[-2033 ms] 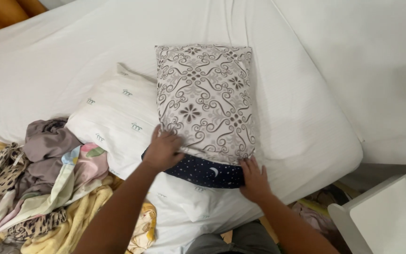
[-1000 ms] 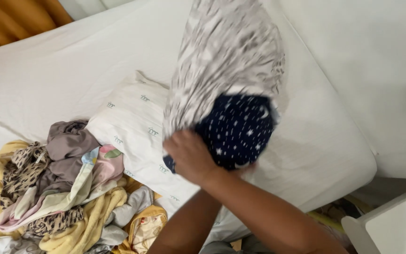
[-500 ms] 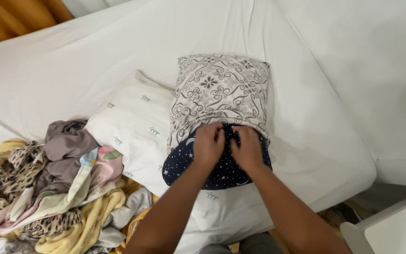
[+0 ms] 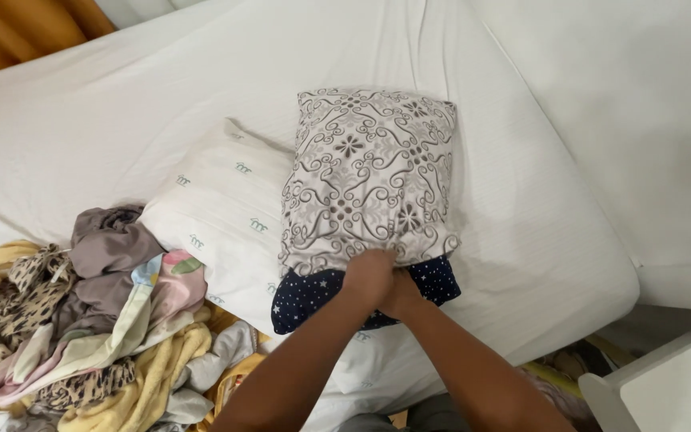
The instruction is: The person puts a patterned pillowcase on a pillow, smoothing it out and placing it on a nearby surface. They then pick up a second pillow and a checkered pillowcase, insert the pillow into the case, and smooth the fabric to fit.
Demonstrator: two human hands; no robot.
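Note:
A pillow in a grey-and-white patterned case (image 4: 369, 172) lies on the white bed (image 4: 161, 104). Its dark blue, star-dotted inner pillow (image 4: 305, 294) sticks out of the case's near open end. My left hand (image 4: 367, 276) and my right hand (image 4: 401, 294) are pressed together at that open end, fingers closed on the hem of the case over the blue pillow. A second pillow, white with small green marks (image 4: 217, 212), lies under and to the left of the patterned one.
A heap of mixed clothes and cloths, yellow, grey and leopard print (image 4: 81, 320), sits at the bed's near left corner. A white piece of furniture (image 4: 665, 392) stands at the lower right beside the bed. An orange curtain (image 4: 17, 32) hangs at the top left.
The pillow was lifted and shaken upright a second ago, then laid flat again. My hands have come together at the open end, and less blue pillow shows than before.

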